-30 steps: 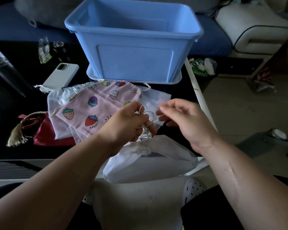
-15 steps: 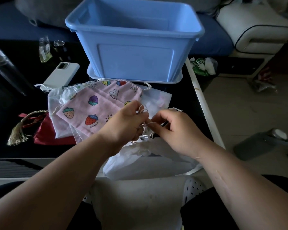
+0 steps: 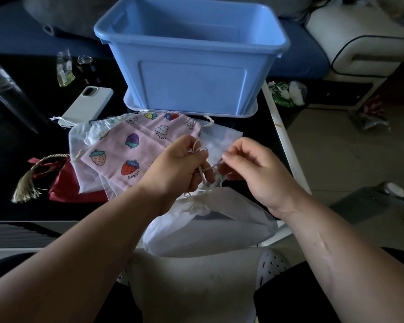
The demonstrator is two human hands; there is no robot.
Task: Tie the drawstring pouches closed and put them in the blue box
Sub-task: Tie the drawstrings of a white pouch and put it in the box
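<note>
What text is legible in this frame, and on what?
"Rabbit": pink pouch, under the white bunny.
"Rabbit": same pouch, under the red strawberry.
Green wrapper, far right: white lettering, too blurred to read.
Clear packet, far left: print too small to read.
Blue box, phone: no text visible.

A dim, underexposed indoor scene is lit softly from the far right, where the pale floor (image 3: 336, 148) and the blue box (image 3: 191, 87) are brightest, while the black table (image 3: 9, 148) at left is lost in shadow and the frame's edges are bent by wide-angle distortion.
</note>
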